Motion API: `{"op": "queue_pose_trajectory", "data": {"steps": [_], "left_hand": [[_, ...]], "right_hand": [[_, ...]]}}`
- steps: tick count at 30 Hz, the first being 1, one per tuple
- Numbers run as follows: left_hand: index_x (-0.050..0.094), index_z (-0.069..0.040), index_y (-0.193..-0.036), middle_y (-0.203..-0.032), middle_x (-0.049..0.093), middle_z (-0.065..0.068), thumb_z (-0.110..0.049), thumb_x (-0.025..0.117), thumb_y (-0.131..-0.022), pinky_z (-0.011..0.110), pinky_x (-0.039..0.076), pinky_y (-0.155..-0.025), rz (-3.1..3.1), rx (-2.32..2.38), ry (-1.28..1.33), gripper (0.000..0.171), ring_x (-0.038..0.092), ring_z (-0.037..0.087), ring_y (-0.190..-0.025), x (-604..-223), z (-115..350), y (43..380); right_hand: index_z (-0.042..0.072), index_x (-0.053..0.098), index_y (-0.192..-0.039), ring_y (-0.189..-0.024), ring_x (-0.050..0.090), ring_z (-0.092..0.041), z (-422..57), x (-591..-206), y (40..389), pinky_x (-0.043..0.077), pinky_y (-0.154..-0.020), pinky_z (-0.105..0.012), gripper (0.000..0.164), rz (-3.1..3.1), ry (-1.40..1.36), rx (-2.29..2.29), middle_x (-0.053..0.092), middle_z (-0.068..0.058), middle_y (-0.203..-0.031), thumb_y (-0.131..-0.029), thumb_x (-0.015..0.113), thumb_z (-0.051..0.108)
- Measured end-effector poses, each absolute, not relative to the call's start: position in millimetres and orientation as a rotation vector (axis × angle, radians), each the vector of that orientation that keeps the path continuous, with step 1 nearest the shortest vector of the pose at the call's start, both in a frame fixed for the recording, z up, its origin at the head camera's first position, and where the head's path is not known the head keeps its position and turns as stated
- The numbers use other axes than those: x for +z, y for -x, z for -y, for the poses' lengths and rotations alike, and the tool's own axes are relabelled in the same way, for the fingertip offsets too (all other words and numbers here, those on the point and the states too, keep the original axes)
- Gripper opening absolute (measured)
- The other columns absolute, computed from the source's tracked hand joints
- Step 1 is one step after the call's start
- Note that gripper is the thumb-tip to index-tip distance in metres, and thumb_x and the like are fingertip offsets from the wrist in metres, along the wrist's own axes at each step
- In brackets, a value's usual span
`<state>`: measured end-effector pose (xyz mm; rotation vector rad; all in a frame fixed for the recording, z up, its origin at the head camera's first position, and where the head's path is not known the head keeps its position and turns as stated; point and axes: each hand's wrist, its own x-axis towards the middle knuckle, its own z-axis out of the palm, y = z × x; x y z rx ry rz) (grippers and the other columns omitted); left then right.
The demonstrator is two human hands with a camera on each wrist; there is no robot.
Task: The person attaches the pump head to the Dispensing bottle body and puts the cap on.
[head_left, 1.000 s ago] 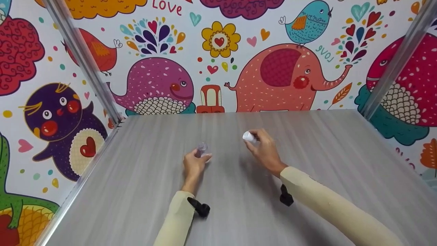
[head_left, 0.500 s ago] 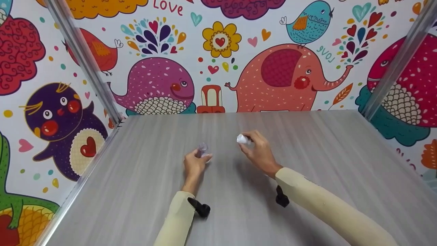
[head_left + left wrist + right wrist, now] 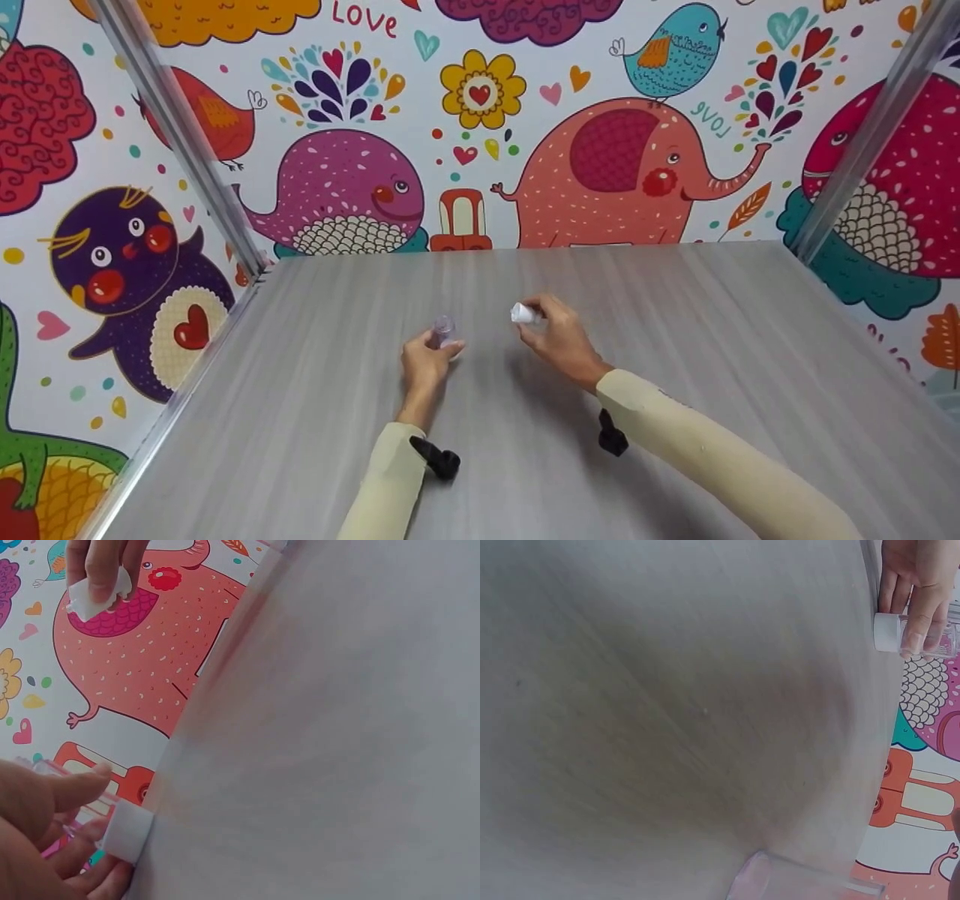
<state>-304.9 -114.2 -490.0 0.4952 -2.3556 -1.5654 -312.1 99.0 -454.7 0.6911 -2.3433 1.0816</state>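
In the head view my left hand (image 3: 424, 366) grips a small clear bottle (image 3: 445, 330) around its body, its mouth uncovered and upward. The left wrist view shows the bottle's white base (image 3: 129, 831) down at the tabletop. My right hand (image 3: 562, 339) pinches a white cap-like piece (image 3: 523, 313) between thumb and fingers, raised over the table to the right of the bottle. A gap separates the two. Seen by the left wrist camera, this white piece (image 3: 101, 598) has an uneven outline. A clear cylinder (image 3: 806, 881) shows at the bottom of the right wrist view.
The grey wood-grain table (image 3: 480, 450) extends beneath both hands. Behind it stands a wall with cartoon animals (image 3: 607, 187), and metal posts (image 3: 184, 142) rise at the corners. A black strap mount (image 3: 437, 459) sits on the left wrist, another (image 3: 613, 435) on the right.
My right hand has moved left and slightly nearer me with the white piece, closing on the bottle. My left hand and the bottle have stayed nearly in place.
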Motion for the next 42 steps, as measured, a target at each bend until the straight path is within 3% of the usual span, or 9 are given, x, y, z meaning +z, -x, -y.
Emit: {"op": "queue_pose_trajectory", "data": {"steps": [7,21,33,39,42], "left_hand": [[0.075,-0.001,-0.097,-0.105,0.076,0.015,-0.015,0.084,-0.078,0.045,0.049,-0.092,2.370,-1.542,-0.482,0.026,0.063,0.023,-0.091,-490,115,306],[0.075,0.001,-0.096,-0.096,0.075,0.014,-0.014,0.085,-0.076,0.042,0.049,-0.085,2.342,-1.534,-0.467,0.027,0.057,0.021,-0.083,-490,114,307],[0.075,-0.002,-0.101,-0.107,0.076,0.015,-0.019,0.085,-0.078,0.045,0.050,-0.088,2.395,-1.505,-0.464,0.030,0.065,0.024,-0.092,-490,114,305],[0.073,0.001,-0.087,-0.090,0.075,0.015,-0.017,0.086,-0.075,0.041,0.048,-0.078,2.392,-1.449,-0.459,0.025,0.056,0.022,-0.078,-489,114,306],[0.073,0.001,-0.089,-0.091,0.075,0.015,-0.017,0.086,-0.075,0.040,0.048,-0.077,2.400,-1.438,-0.469,0.026,0.058,0.022,-0.078,-490,115,307]], "right_hand": [[0.002,0.064,-0.111,-0.100,0.065,-0.023,-94,-455,312,0.056,-0.088,-0.044,0.032,2.375,-0.734,1.109,0.067,-0.012,-0.107,-0.082,0.078,0.000],[0.006,0.064,-0.113,-0.103,0.064,-0.021,-79,-455,312,0.055,-0.093,-0.039,0.032,2.382,-0.785,1.072,0.067,-0.008,-0.109,-0.084,0.077,0.002],[0.007,0.065,-0.112,-0.103,0.063,-0.019,-68,-455,312,0.054,-0.095,-0.037,0.031,2.348,-0.779,1.149,0.065,-0.007,-0.109,-0.084,0.076,0.000],[0.006,0.066,-0.114,-0.101,0.063,-0.021,-64,-454,310,0.055,-0.094,-0.038,0.032,2.373,-0.715,1.171,0.066,-0.009,-0.109,-0.084,0.077,0.002],[0.006,0.066,-0.115,-0.101,0.063,-0.021,-60,-454,311,0.055,-0.093,-0.037,0.033,2.386,-0.711,1.146,0.067,-0.009,-0.110,-0.084,0.078,0.004]]}}
